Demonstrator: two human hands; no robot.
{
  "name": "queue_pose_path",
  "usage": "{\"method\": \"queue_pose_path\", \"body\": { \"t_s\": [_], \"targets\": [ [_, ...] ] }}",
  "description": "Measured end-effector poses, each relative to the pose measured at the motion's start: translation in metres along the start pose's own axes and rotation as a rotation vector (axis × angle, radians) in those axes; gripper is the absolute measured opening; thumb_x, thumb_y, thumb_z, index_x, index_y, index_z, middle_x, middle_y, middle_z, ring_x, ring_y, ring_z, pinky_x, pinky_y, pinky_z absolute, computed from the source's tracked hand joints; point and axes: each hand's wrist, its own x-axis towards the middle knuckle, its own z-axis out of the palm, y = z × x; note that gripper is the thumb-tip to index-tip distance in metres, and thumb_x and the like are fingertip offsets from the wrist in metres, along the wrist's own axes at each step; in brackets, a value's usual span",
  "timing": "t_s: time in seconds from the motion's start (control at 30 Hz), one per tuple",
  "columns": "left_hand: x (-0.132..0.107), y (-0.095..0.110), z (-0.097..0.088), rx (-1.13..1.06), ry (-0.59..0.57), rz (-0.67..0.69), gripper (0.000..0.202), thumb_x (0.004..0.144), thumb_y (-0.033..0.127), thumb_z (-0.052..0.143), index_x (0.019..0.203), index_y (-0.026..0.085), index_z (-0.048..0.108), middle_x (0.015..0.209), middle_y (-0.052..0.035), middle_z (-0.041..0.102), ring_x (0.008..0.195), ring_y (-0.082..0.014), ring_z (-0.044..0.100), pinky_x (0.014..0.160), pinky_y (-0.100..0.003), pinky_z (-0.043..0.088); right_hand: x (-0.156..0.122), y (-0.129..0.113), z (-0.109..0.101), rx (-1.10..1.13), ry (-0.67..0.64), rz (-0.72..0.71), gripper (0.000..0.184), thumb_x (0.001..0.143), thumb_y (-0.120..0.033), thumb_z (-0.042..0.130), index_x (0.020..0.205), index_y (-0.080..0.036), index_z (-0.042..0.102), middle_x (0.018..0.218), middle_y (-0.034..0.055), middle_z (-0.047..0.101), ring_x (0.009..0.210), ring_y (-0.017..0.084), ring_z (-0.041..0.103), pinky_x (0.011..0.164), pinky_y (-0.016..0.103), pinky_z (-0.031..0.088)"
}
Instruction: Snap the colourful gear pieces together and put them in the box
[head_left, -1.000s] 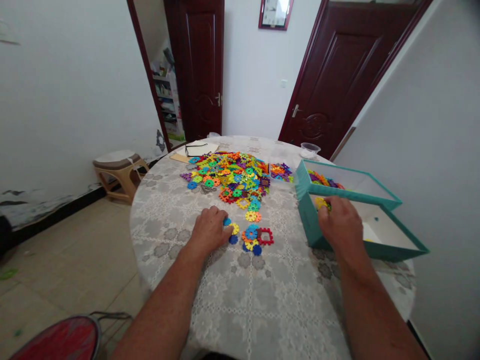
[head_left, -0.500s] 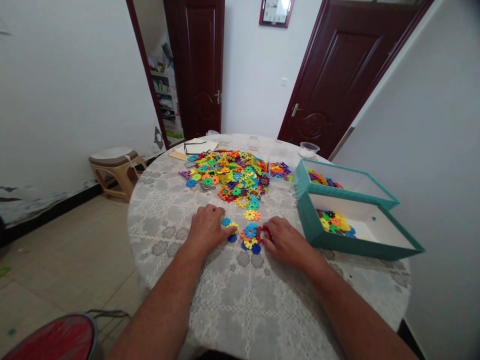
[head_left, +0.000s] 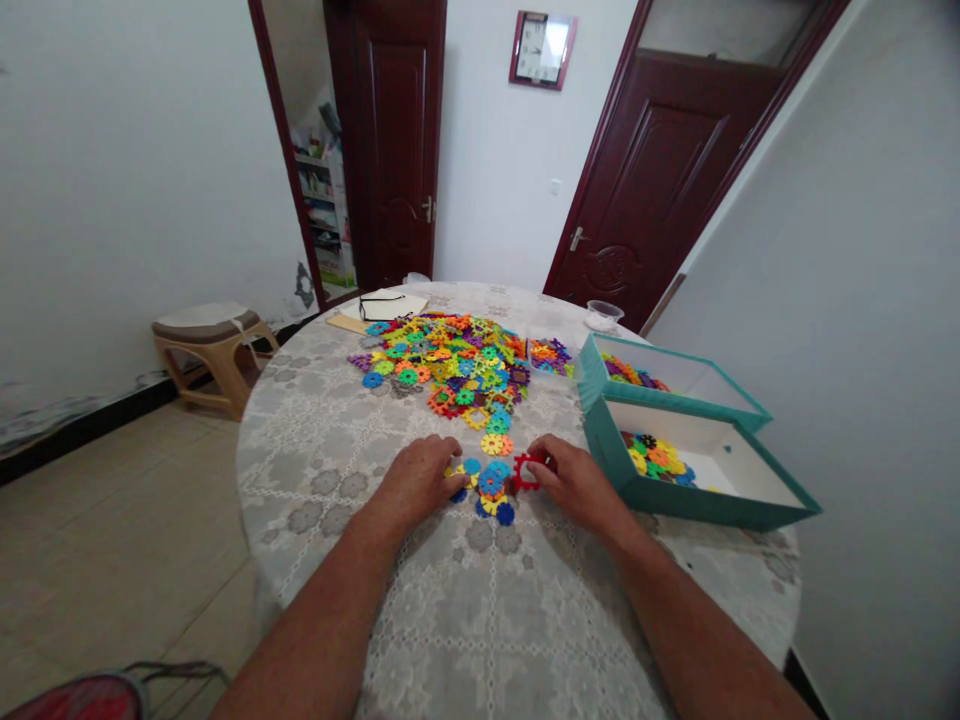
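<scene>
My right hand point(head_left: 574, 485) pinches a red toothed square frame piece point(head_left: 525, 471) between thumb and fingers, just right of a small cluster. That cluster of blue, orange and yellow snowflake discs point(head_left: 493, 485) lies on the tablecloth between my hands. My left hand point(head_left: 420, 478) is closed on a few linked yellow and blue snowflake discs point(head_left: 459, 493), partly hidden by its fingers and close against the cluster's left side. A yellow disc point(head_left: 492, 444) lies just beyond, overlapping an orange one.
A large heap of coloured interlocking pieces point(head_left: 450, 360) covers the table's far middle. Two teal-edged boxes point(head_left: 697, 505) with pieces inside stand at right, beside a clear tray point(head_left: 553, 372). Glasses point(head_left: 382, 305) lie on paper at the back; a clear bowl point(head_left: 604, 312) stands far right.
The view has tilted up slightly. My left hand's discs are now right up against the middle cluster. The red piece is turned more face-on and shows more of its frame.
</scene>
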Motion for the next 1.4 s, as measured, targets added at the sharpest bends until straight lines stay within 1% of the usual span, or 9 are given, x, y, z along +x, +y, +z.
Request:
{"method": "queue_pose_path", "body": {
  "t_s": [0.17,0.27,0.33,0.43,0.5,0.63,0.77,1.1,1.4],
  "targets": [
    [-0.004,0.001,-0.003,0.021,0.04,-0.022,0.035,0.091,0.044,0.068,0.117,0.021,0.068,0.117,-0.0122,0.068,0.108,-0.029,0.063,0.088,-0.037,0.047,0.001,-0.007,-0.02,0.019,-0.208,0.051,0.016,0.09,-0.017,0.057,0.095,-0.021,0.071,0.088,0.0039,0.074,0.074,0.017,0.063,0.067,0.027,0.042],
    [-0.006,0.001,-0.006,0.027,0.016,-0.033,0.04,0.086,0.048,0.071,0.116,0.021,0.069,0.115,-0.0121,0.068,0.106,-0.0301,0.063,0.085,-0.037,0.047,0.017,-0.011,-0.036,-0.01,-0.198,0.089,0.013,0.089,-0.018,0.058,0.089,-0.02,0.071,0.078,0.003,0.072,0.067,0.016,0.063,0.063,0.026,0.043],
    [-0.007,0.001,-0.008,0.026,-0.006,-0.023,0.04,0.084,0.046,0.074,0.116,0.022,0.07,0.114,-0.0116,0.068,0.105,-0.0305,0.063,0.084,-0.037,0.047,0.034,-0.01,-0.046,0.024,0.002,0.149,0.016,0.092,-0.024,0.057,0.098,-0.02,0.071,0.082,0.0049,0.073,0.067,0.018,0.065,0.064,0.028,0.047],
    [-0.008,0.0,-0.012,0.018,-0.041,0.003,0.036,0.083,0.041,0.074,0.115,0.024,0.072,0.113,-0.0104,0.068,0.106,-0.0301,0.063,0.083,-0.036,0.046,0.056,-0.003,-0.052,0.061,0.484,0.184,0.036,0.096,-0.032,0.054,0.128,-0.019,0.066,0.114,0.0129,0.074,0.086,0.023,0.072,0.078,0.036,0.055],
    [-0.009,-0.001,-0.013,0.011,-0.054,0.019,0.032,0.084,0.038,0.073,0.113,0.025,0.072,0.112,-0.0098,0.068,0.105,-0.0295,0.064,0.083,-0.036,0.046,0.059,0.0,-0.043,0.028,0.639,0.105,0.043,0.097,-0.032,0.052,0.138,-0.019,0.06,0.131,0.0164,0.068,0.102,0.026,0.071,0.093,0.042,0.055],
    [-0.009,-0.003,-0.013,0.001,-0.06,0.061,0.025,0.087,0.032,0.068,0.11,0.026,0.073,0.109,-0.0085,0.069,0.104,-0.0275,0.064,0.085,-0.035,0.046,0.036,0.001,0.001,-0.026,0.405,-0.142,0.031,0.097,-0.023,0.049,0.121,-0.019,0.068,0.123,0.0137,0.071,0.113,0.026,0.067,0.101,0.041,0.052],
    [-0.007,-0.005,-0.01,-0.007,-0.045,0.067,0.021,0.086,0.029,0.067,0.106,0.025,0.072,0.106,-0.0072,0.07,0.102,-0.0258,0.065,0.084,-0.033,0.045,0.01,0.002,0.032,-0.066,0.144,-0.164,0.027,0.092,-0.012,0.051,0.109,-0.019,0.071,0.107,0.0107,0.073,0.104,0.024,0.067,0.096,0.038,0.052],
    [-0.008,-0.007,-0.01,-0.01,-0.098,0.08,0.038,0.084,0.038,0.077,0.12,0.028,0.071,0.113,-0.0062,0.07,0.107,-0.0258,0.064,0.091,-0.033,0.047,0.003,0.004,0.017,-0.059,-0.138,-0.152,0.033,0.093,-0.028,0.069,0.125,-0.021,0.069,0.114,0.0087,0.067,0.106,0.023,0.063,0.095,0.034,0.048],
    [-0.004,-0.002,-0.003,-0.037,-0.058,0.209,0.025,0.089,0.036,0.073,0.113,0.027,0.073,0.108,-0.005,0.07,0.106,-0.0242,0.061,0.094,-0.034,0.046,0.0,-0.014,0.019,-0.121,-0.148,-0.127,0.032,0.091,-0.039,0.073,0.117,-0.022,0.07,0.109,0.0068,0.065,0.097,0.021,0.063,0.087,0.031,0.046]
  ]
}}
